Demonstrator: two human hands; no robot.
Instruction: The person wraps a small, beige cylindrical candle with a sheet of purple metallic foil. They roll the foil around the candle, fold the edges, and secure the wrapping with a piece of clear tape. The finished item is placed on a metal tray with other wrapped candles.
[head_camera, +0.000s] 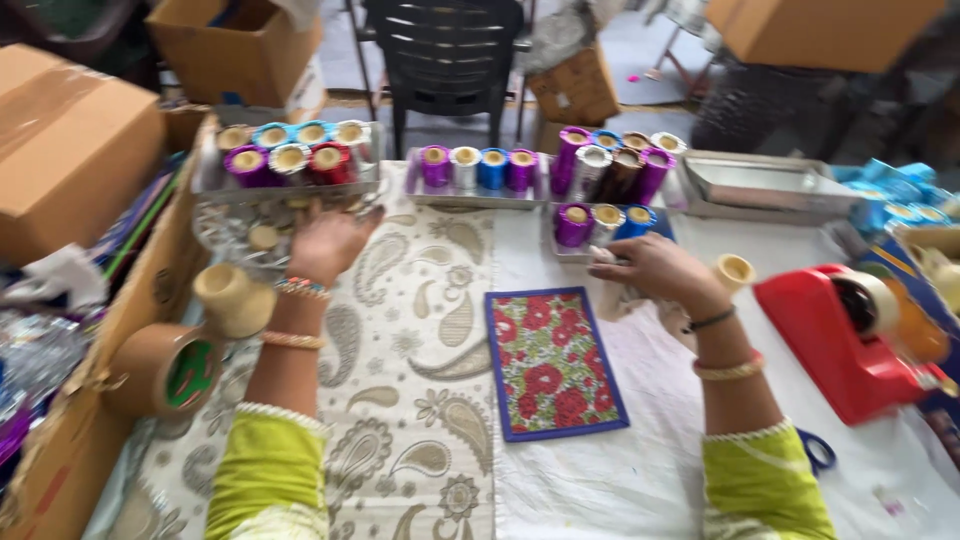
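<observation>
Head view: the left hand (325, 240) reaches forward with its fingers spread wide, palm down, over a clear plastic tray (235, 235) at the left of the tabletop (600, 480). It grips nothing; the fingertips touch or hover just above the tray's edge, and motion blur hides which. Behind that tray a second tray carries a batch of foil spools (290, 150) in purple, red, teal and silver, standing upright in rows.

The right hand (650, 268) is curled, fingers closed loosely around a scrap of pale wrapping (625, 300), and it rests just in front of a short row of three spools (605, 222), purple, silver and blue. A bare cream core (733, 270) sits just beside the wrist. Further spools stand in trays along the back edge.

Between the forearms lies a flat floral pad with a blue border (555, 360), on the seam between a paisley cloth (400, 380) and plain white cover. A red tape dispenser (850, 340) stands to the right, a roll of brown tape (165, 370) to the left, and blue scissors (815, 450) peek out by the right sleeve.

As a judgement, the step in hand is sorting or fetching spools, with the left hand going for the tray. The next move would need the spread fingers to close on the tray's rim or on one spool without tipping its neighbours.
</observation>
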